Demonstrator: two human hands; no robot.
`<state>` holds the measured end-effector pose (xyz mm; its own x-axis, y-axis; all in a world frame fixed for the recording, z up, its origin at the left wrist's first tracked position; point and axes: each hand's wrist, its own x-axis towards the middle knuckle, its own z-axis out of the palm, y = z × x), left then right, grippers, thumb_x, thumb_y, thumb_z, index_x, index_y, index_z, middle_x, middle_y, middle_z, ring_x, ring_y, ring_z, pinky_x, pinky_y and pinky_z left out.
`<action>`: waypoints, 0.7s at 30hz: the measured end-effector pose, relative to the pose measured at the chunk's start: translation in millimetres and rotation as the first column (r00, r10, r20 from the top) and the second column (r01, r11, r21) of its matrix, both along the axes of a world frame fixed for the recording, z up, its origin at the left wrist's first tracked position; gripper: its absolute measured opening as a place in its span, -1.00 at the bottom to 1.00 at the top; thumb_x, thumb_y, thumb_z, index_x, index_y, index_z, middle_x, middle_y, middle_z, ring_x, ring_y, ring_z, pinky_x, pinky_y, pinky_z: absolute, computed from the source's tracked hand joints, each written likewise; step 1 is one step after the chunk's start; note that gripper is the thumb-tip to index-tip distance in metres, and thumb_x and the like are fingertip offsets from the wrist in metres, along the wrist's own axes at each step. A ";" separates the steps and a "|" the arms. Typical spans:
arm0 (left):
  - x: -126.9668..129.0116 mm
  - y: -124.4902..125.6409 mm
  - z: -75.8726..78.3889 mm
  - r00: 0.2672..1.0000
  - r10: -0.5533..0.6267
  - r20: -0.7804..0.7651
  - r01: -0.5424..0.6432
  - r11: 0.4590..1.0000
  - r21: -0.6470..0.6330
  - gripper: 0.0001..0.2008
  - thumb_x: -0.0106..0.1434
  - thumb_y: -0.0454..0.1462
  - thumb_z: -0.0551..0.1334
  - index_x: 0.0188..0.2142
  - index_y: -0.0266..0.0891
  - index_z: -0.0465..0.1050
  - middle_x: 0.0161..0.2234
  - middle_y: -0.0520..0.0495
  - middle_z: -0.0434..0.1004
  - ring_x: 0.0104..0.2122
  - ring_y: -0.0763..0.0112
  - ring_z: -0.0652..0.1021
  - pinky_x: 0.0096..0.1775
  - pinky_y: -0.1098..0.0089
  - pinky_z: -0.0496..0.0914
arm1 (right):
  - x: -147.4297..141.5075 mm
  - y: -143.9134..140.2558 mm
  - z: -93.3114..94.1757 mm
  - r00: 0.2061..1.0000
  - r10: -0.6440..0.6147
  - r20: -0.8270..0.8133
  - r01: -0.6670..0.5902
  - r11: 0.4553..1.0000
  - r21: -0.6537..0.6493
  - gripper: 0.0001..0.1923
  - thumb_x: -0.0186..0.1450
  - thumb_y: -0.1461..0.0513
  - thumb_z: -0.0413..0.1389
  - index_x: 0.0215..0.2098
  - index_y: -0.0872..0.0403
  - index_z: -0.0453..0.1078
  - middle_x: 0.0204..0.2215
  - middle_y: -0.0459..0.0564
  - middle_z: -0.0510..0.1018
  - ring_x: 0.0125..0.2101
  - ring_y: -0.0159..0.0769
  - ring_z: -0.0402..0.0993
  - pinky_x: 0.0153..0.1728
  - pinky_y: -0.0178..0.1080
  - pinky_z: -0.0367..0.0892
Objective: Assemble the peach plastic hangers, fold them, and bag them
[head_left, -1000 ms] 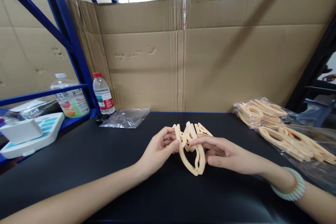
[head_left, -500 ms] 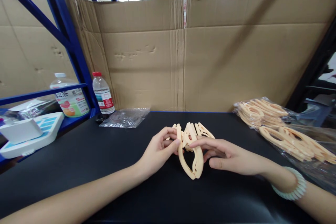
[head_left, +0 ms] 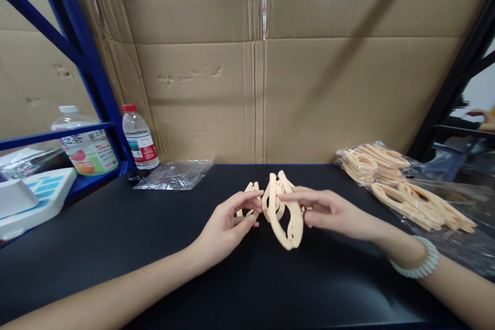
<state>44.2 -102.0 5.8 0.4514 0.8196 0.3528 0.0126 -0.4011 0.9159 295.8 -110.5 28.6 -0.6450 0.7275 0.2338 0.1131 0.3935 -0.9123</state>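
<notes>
Shelf jug (head_left: 87, 147): perhaps "果之茶"

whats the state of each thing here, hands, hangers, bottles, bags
left hand: fingertips pinching the folded hanger
right hand: fingers on the same hanger
folded hanger: peach plastic, folded up, held on edge above the black table
spare hangers: folded, piled flat on clear plastic at the right
water bottle: upright, red cap on
tea bottle: upright, white cap on
plastic bag: lying flat, crumpled
</notes>
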 end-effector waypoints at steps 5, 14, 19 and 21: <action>-4.8 -0.4 1.2 0.989 0.089 -0.120 -0.074 0.990 0.120 -0.69 0.24 -0.29 0.16 -0.01 -0.16 0.39 -0.19 -0.10 0.41 -0.10 0.26 0.45 -0.15 0.28 0.47 | 24.8 19.4 2.7 0.868 -0.489 0.087 0.483 0.872 0.085 -0.51 0.26 0.01 0.06 0.03 0.15 0.37 -0.44 -0.04 0.46 -0.53 -0.41 0.27 -0.48 -0.30 0.25; -7.6 -1.2 4.1 0.943 0.151 -0.297 -0.033 0.930 0.366 -0.72 0.29 -0.32 0.09 -0.01 -0.14 0.35 -0.15 -0.09 0.43 -0.16 0.32 0.48 -0.13 0.30 0.42 | 52.3 41.9 -13.3 0.640 -0.667 0.381 0.563 0.745 0.358 -0.68 0.26 0.03 -0.03 -0.31 0.10 0.39 -0.48 -0.07 0.44 -0.50 -0.34 0.28 -0.43 -0.27 0.19; -10.3 0.1 4.5 0.901 0.198 -0.385 -0.011 0.899 0.437 -0.69 0.27 -0.36 0.09 0.00 -0.10 0.32 -0.12 -0.06 0.43 -0.16 0.32 0.46 -0.12 0.31 0.36 | 50.3 36.7 -10.9 0.582 -0.672 0.457 0.507 0.740 0.442 -0.73 0.28 0.05 -0.05 -0.26 0.06 0.31 -0.42 -0.05 0.46 -0.40 -0.26 0.38 -0.33 -0.23 0.24; -11.1 0.1 4.0 0.892 0.198 -0.406 0.006 0.893 0.449 -0.66 0.26 -0.39 0.08 0.01 -0.09 0.31 -0.09 -0.06 0.42 -0.12 0.31 0.45 -0.09 0.30 0.35 | 51.5 36.0 -10.5 0.580 -0.655 0.485 0.455 0.754 0.474 -0.73 0.29 0.06 -0.06 -0.23 0.07 0.29 -0.37 -0.02 0.47 -0.33 -0.22 0.40 -0.28 -0.22 0.25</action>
<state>33.1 -101.9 9.8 0.5671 0.6792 0.4660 0.4219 -0.7254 0.5438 347.3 -74.5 18.2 -0.2006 0.9582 0.2039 0.8613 0.2717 -0.4294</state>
